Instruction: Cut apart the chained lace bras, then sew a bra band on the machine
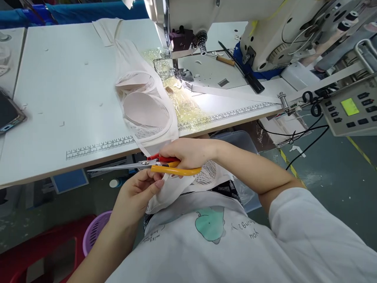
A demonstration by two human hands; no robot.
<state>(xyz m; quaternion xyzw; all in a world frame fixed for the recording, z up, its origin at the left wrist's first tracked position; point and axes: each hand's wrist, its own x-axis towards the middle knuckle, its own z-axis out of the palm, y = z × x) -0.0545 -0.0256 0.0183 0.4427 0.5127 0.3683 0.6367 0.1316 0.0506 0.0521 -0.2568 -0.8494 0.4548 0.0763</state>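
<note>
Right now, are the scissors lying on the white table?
No, the right hand holds the scissors beyond the near edge of the white table.

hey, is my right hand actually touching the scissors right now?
Touching. The head view shows the right hand gripping the scissors, closed over their orange and red handles, with no gap between.

This is a sewing workshop: a sewing machine [224, 13] at upper right, its control panel [352, 106] below, a white bra [145, 110] on the ruler-marked table [73, 86].
</note>
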